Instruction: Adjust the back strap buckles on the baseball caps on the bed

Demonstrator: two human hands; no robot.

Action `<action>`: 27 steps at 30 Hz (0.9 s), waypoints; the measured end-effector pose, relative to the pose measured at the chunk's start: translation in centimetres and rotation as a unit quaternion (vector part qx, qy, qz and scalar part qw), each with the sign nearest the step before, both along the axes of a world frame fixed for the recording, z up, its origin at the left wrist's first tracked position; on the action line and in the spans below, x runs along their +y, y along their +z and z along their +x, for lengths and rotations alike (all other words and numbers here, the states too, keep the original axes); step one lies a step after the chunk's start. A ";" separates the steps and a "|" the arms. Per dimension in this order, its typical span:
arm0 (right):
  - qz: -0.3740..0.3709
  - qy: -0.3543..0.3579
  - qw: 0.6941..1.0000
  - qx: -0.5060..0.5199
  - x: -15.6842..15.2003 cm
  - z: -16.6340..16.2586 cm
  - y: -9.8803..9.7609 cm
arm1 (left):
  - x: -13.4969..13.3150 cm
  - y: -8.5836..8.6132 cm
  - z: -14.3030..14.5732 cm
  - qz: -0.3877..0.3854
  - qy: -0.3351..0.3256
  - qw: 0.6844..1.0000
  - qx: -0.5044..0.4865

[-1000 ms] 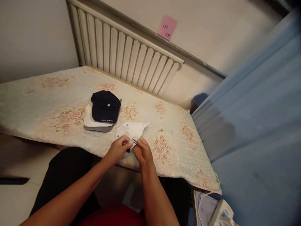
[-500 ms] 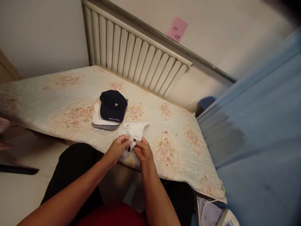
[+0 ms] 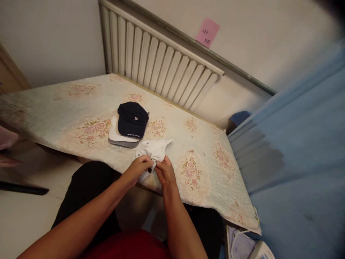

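Note:
A white cap (image 3: pixel 155 145) lies at the near edge of the bed, its back strap and small metal buckle (image 3: pixel 153 160) turned toward me. My left hand (image 3: pixel 138 168) pinches the strap on the left of the buckle. From the right, my right hand (image 3: pixel 165 172) pinches the strap close by the buckle. My fingertips hide part of the strap. Just beyond, to the left, a stack of caps rests on the cover: a navy cap (image 3: pixel 132 121) with white lettering on top, with beige, white (image 3: pixel 115 133) and grey (image 3: pixel 124 144) brims showing beneath.
The bed has a quilted floral cover (image 3: pixel 205 162). A radiator (image 3: pixel 159 61) stands along its far side, below a pink note (image 3: pixel 207 32). A blue curtain (image 3: pixel 302 162) hangs at the right. Another person's hand (image 3: pixel 9 161) shows at the left edge.
My fingers have shifted slightly at the strap, and the buckle now sits more tilted up between them. The view has moved a little; the stacked caps stay put.

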State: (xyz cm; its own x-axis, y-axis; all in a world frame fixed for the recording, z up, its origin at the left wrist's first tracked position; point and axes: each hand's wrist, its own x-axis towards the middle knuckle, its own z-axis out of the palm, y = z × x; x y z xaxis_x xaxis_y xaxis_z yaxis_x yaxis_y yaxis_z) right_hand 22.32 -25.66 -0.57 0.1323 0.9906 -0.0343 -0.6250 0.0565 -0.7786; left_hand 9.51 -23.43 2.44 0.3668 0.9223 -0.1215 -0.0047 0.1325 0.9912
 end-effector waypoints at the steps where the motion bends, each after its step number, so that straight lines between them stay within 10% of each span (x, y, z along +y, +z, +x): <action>1: -0.001 0.000 1.000 0.002 0.0 0.0 0.0 | 0.1 0.0 0.0 -0.004 0.000 1.000 0.005; 27: 0.000 -0.044 0.997 -0.064 -0.2 -0.8 -1.3 | -0.1 -1.7 0.7 -0.071 0.104 0.992 0.001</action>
State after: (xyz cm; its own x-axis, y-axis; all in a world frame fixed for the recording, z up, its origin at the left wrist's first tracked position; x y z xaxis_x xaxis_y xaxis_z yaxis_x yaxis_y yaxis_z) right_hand 21.48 -25.89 -1.83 0.2214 0.9751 -0.0124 -0.5137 0.1058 -0.8514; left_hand 10.22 -23.53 0.71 0.1691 0.9519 -0.2555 -0.0447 0.2663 0.9628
